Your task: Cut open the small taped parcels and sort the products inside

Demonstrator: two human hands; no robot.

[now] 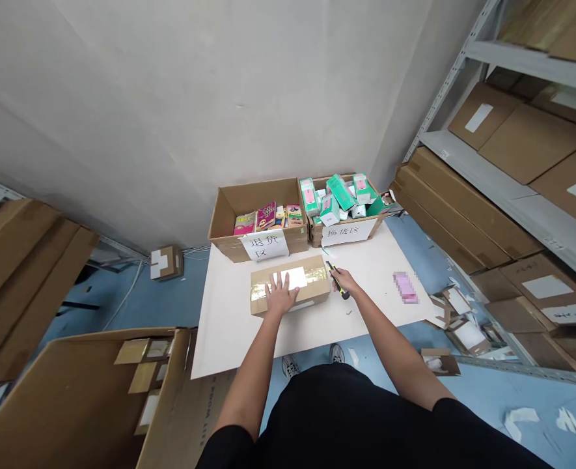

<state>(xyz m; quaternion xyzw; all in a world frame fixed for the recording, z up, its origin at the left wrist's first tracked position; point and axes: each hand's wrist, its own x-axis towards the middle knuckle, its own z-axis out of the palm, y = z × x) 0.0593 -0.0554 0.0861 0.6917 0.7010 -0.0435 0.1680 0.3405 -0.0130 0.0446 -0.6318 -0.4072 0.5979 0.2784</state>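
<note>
A taped cardboard box (263,288) with a white label on top lies on the white table (224,326). My left hand (280,297) rests flat on the box's top, fingers spread over the edge of the label. In my right hand (345,281) is a black and yellow box cutter (340,290), its tip beside the right end of the box. Whether the blade touches the cardboard cannot be made out. Both hands are in front of two open cartons at the back of the table.
The left carton (226,247) holds several colourful packs; the right carton (317,240) is heaped with green and white boxes. A blurred pink item (405,287) lies at the table's right. Shelves (502,176) of boxes stand right, and a large open carton (58,391) sits lower left.
</note>
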